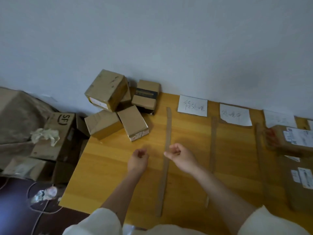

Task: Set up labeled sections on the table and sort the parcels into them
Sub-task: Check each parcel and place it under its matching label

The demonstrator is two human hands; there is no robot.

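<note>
Several brown cardboard parcels are piled at the table's far left corner: a large tilted box, one with a dark band, and two lying flat. Cardboard strips divide the yellow table into sections. Handwritten paper labels lie at the back of the sections. Two labelled parcels sit in the right section. My left hand hovers over the table, loosely curled and holding nothing. My right hand is curled in a fist over the first strip, also holding nothing.
Off the table's left edge stand an SF carton with crumpled plastic on it, more cartons below, and a brown sack. Cables and a plastic bottle lie on the dark floor. A grey wall backs the table.
</note>
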